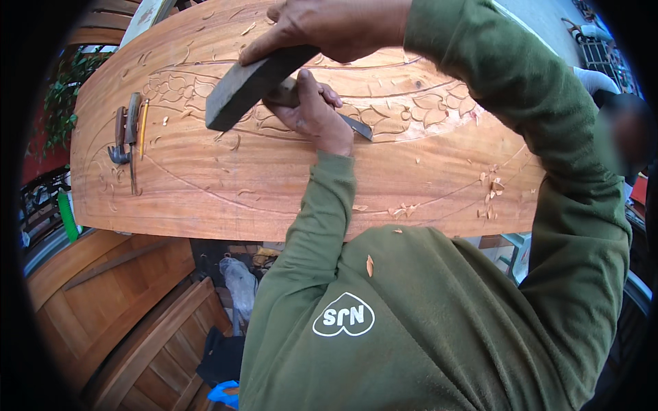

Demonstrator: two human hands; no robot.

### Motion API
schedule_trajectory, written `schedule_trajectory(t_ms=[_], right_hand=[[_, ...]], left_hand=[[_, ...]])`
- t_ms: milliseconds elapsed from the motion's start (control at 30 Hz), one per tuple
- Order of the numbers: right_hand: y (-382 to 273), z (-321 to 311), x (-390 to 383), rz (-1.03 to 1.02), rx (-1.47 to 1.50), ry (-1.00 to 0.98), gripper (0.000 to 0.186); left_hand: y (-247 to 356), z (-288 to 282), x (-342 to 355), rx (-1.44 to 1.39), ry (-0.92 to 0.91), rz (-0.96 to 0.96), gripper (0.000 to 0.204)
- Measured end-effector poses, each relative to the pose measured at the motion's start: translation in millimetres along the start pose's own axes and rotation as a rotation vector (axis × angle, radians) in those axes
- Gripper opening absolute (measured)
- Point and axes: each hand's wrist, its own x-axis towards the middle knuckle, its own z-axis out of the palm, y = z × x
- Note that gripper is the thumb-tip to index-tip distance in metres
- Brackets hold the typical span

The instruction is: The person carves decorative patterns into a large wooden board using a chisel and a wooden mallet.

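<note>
On the carved wooden panel (384, 178), a hammer (118, 140), slim tool (132, 123) and pencil (142, 130) lie together. The right hand (332, 27), cropped above, grips a dark block (253, 85) partly hiding the chisel (359, 128) handle closed in the left hand (312, 113); blade contact is unclear. Rightward, the right sleeve (507, 89) covers panel; beyond, a person (620, 130) is blurred.

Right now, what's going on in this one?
A person in a green top is at a wooden panel carved with flowers. The left hand holds a chisel, its blade over the carving; the right hand grips a dark block near the chisel's handle. A hammer and pencil lie toward the panel's left; shavings are scattered about.
</note>
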Motion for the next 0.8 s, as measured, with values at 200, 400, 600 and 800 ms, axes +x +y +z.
schedule_trajectory(t_ms=[200, 400, 600, 800], right_hand=[[-6, 13, -58, 0.366, 0.318, 0.152, 0.081], [-68, 74, -156, 0.893, 0.630, 0.458, 0.083], [-152, 121, -219, 1.401, 1.293, 0.624, 0.083], [-195, 126, -246, 1.392, 1.410, 1.049, 0.058]], left_hand=[[40, -6, 6, -0.042, -0.122, -0.100, 0.036], [41, -31, 14, 0.180, -0.177, -0.124, 0.042], [35, -15, 19, 0.317, -0.304, -0.126, 0.050], [-4, 24, 46, 0.314, -0.614, -0.270, 0.056]])
